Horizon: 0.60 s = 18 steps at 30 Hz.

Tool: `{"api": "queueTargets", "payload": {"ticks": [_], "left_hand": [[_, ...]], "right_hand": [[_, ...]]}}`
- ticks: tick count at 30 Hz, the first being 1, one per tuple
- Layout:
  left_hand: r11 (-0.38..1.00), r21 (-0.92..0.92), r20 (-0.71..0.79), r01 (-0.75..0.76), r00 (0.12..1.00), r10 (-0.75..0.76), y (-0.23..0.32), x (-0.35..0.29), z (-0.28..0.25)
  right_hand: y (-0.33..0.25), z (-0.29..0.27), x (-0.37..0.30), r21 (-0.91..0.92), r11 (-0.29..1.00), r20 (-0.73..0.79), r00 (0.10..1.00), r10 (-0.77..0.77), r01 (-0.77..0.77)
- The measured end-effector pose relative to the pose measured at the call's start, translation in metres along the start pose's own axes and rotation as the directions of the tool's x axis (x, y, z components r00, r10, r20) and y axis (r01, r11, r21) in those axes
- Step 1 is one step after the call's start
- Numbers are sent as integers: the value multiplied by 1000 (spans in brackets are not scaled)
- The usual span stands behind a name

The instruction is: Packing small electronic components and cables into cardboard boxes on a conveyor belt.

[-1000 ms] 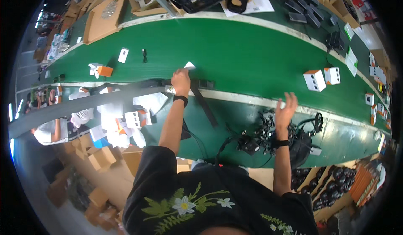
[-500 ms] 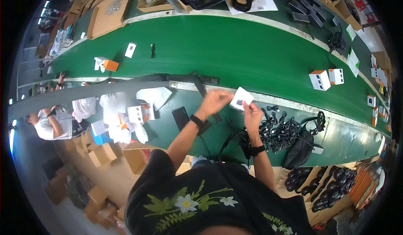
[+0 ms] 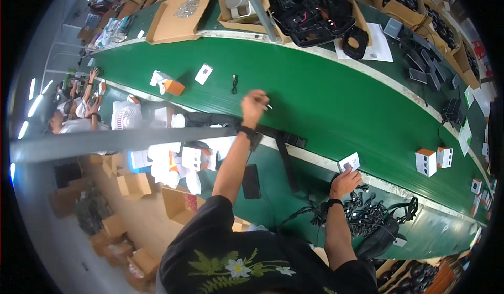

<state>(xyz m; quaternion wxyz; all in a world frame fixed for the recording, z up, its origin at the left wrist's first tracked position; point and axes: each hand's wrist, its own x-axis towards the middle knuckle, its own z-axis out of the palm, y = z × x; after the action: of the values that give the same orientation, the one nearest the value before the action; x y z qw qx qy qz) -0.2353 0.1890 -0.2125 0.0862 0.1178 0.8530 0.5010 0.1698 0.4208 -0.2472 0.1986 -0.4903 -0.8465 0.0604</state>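
Over the green conveyor belt (image 3: 325, 105), my left hand (image 3: 253, 105) reaches out with its fingers drawn together. A small pale thing shows at its fingertips, too small to name. Just beyond that hand lies a short black cable (image 3: 234, 84). To the cable's left are a white card (image 3: 203, 74) and an orange-and-white box (image 3: 170, 86). At the belt's near edge, my right hand (image 3: 345, 182) grips another white card (image 3: 349, 162) with dark printing. A heap of black cables (image 3: 365, 215) lies on the bench close to my right wrist.
A dark phone-like slab (image 3: 251, 181) and a black strap (image 3: 286, 162) lie on the near bench. Small white-and-orange boxes (image 3: 426, 162) stand on the belt at right. A grey metal bar (image 3: 126, 146) crosses at left. Another person (image 3: 79, 116) works at far left.
My left hand has left the card's side and gone forward over the belt. The right hand keeps the card, now by the belt's edge. The whole view has shifted.
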Motion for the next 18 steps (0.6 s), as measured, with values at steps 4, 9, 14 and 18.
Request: {"api": "queueTargets", "payload": {"ticks": [4, 9, 14, 18], "left_hand": [[857, 329, -533, 397, 827, -179, -7, 61, -16], [602, 627, -599, 495, 800, -33, -43, 56, -38], [571, 806, -241, 156, 968, 76, -17, 15, 13], [997, 61, 116, -40, 993, 33, 26, -42, 58]], "right_hand": [[11, 2, -1, -56, 997, 26, 999, 45, -43], [-11, 7, -9, 9, 996, 72, 993, 92, -93], [6, 6, -6, 9, 998, -16, 998, 66, -66], [9, 7, -1, 134, 990, -40, 998, 40, -35]]}}
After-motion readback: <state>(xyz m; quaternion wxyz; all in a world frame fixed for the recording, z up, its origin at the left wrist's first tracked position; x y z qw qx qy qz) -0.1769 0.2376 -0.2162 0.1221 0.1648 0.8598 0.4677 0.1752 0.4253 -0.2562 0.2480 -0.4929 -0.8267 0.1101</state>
